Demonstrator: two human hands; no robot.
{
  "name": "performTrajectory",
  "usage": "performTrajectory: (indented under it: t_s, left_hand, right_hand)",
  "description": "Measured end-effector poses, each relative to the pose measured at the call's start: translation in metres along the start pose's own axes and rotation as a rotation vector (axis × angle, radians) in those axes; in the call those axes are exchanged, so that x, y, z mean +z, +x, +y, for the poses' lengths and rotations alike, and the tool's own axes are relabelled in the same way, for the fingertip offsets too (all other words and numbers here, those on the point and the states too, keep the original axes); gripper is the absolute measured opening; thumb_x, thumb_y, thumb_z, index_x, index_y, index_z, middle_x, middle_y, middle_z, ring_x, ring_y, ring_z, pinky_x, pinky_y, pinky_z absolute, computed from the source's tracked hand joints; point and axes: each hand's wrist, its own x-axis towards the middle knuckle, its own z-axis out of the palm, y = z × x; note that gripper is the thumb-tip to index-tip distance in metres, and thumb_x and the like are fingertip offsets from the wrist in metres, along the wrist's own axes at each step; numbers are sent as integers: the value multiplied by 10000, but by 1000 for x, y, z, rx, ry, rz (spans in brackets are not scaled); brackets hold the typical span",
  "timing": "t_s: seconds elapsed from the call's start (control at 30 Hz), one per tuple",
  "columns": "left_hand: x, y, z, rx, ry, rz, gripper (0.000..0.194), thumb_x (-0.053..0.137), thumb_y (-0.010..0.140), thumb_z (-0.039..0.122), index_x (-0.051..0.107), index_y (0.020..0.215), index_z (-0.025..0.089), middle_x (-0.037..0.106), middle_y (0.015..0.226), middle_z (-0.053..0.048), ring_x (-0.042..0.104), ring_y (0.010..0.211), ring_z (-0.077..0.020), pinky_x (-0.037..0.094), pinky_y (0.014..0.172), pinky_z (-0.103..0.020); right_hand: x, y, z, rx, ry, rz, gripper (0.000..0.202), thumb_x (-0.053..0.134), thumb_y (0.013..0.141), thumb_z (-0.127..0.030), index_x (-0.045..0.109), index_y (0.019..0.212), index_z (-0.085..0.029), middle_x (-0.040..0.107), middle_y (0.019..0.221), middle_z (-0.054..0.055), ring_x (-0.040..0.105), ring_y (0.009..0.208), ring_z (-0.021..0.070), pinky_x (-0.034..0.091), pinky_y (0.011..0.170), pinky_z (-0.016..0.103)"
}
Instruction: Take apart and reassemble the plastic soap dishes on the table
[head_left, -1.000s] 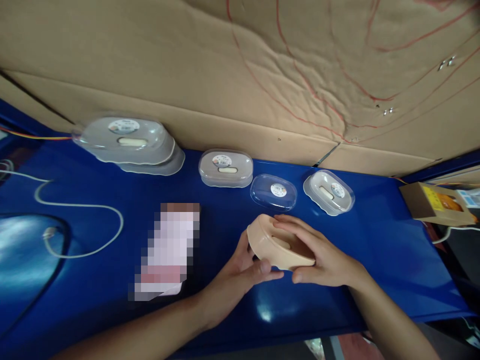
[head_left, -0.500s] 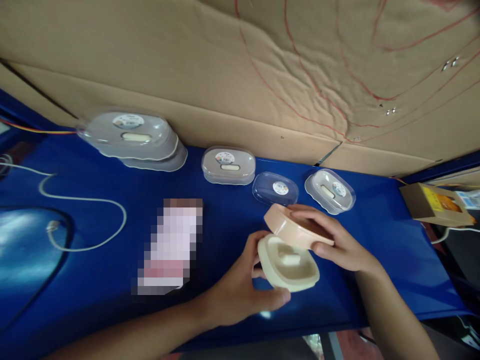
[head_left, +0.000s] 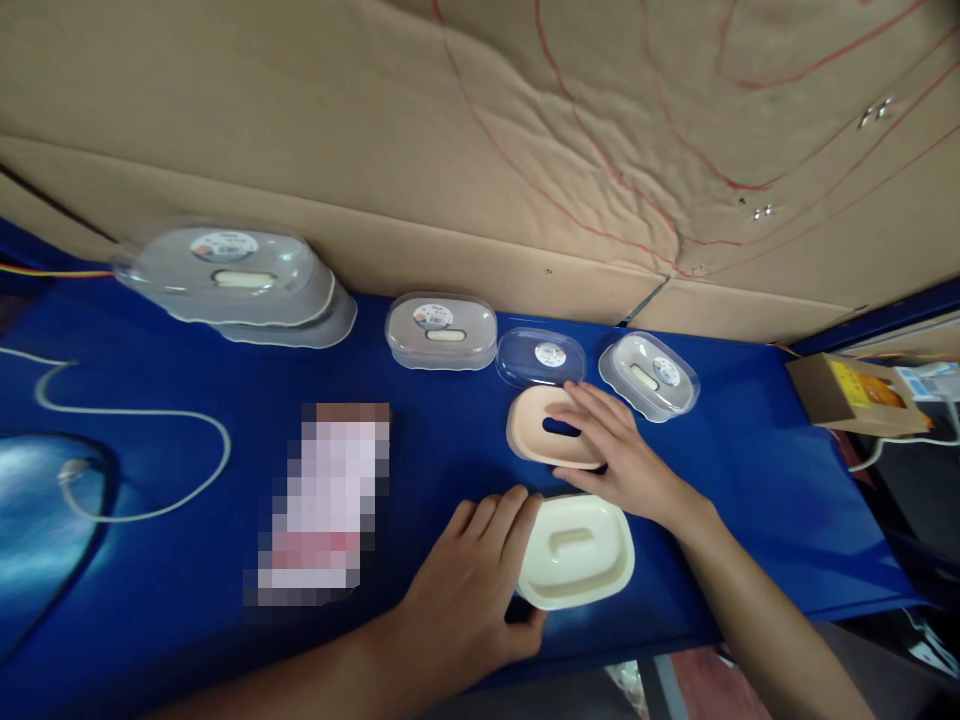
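Note:
My left hand grips the left end of a cream oval plastic dish, fingers along its far side and thumb at the near edge. The dish lies on the blue table, its hollow facing up with a raised bar in the middle. Just beyond it sits a peach oval plastic piece with a long slot through its centre. My right hand holds this piece at its right end, fingertips over the far rim and slot, thumb at the near side. Behind it lies a clear oval lid with a round label.
Clear-lidded oval boxes stand along the cardboard wall: a stack at left, one box mid-table, another at right. A blurred-out flat object and white cable lie left on the blue table. A cardboard carton sits far right.
Both pieces were held up together, the peach one tilted above the cream dish. Now they rest apart on the table, the peach piece farther back. The view has shifted slightly.

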Motion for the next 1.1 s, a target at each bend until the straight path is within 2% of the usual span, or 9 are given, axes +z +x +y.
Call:
performTrajectory:
  t_s: [0.17,0.27,0.37,0.43,0.6,0.73,0.87,0.97,1.1]
  left_hand:
    - [4,-2,-3,60,4,181,1002,642,694,211,287,1624,97,461,1594,-279,532,1311,-456,367,1059,-585]
    - [2,-6,-4,139,-88,370,925,703,708,226,344,1561,191,368,1634,-251,463,1376,-466,319,1097,-602]
    - [-7,-11,-3,134,-361,508,542,690,874,269,472,1369,243,514,1465,-177,503,1339,-368,373,1091,-513]
    - [-14,-12,-1,24,-597,512,107,542,1027,285,563,1124,242,652,1115,-84,623,1048,-239,460,927,-377]
    - [-25,-4,5,-322,-1067,492,516,454,1067,579,450,674,244,392,552,60,326,499,-123,292,513,-288]
    - [-26,3,1,-367,-1204,450,684,451,1037,654,374,498,240,400,508,23,344,503,-130,329,537,-310]
    - [-31,11,-3,-347,-1489,566,566,512,995,674,681,726,207,686,952,-59,624,912,-220,523,776,-328]
    - [-32,12,0,-293,-1783,347,563,523,989,695,732,1186,211,722,1245,-93,609,1252,-291,470,1084,-419]
    - [-26,7,4,-249,-2057,-73,678,492,987,733,677,1368,204,734,1341,-118,587,1372,-348,392,1180,-495]
  right_hand:
    - [-1,-2,1,-9,-63,62,700,662,1010,-511,377,1615,-303,237,1764,131,186,1642,363,254,1278,653]
    - [-9,-5,-8,-98,-20,149,586,657,1024,-461,465,1553,-298,409,1682,136,334,1587,352,332,1246,608]
    - [-20,-10,-25,-195,87,97,473,630,1041,-418,534,1486,-290,663,1429,106,599,1365,292,454,1153,513]
    - [-22,-13,-39,-211,133,-51,567,686,991,-509,544,1481,-261,698,1365,106,638,1297,290,484,1119,490]
    - [-6,-20,-65,-169,61,-319,934,869,810,-545,442,1591,-261,474,1631,161,408,1525,390,342,1240,604]
    - [1,-23,-64,-169,50,-365,815,852,849,-370,471,1560,-253,484,1622,156,448,1500,366,398,1222,566]
    - [-11,-26,-62,-245,31,-222,730,799,893,-410,487,1530,-237,493,1613,159,429,1517,358,413,1224,549]
    - [-14,-26,-67,-340,32,-32,685,750,942,-476,478,1530,-254,485,1616,160,390,1547,341,393,1241,540]
    - [-12,-25,-65,-411,23,53,710,678,972,-595,466,1552,-244,502,1605,163,395,1551,336,397,1247,520]
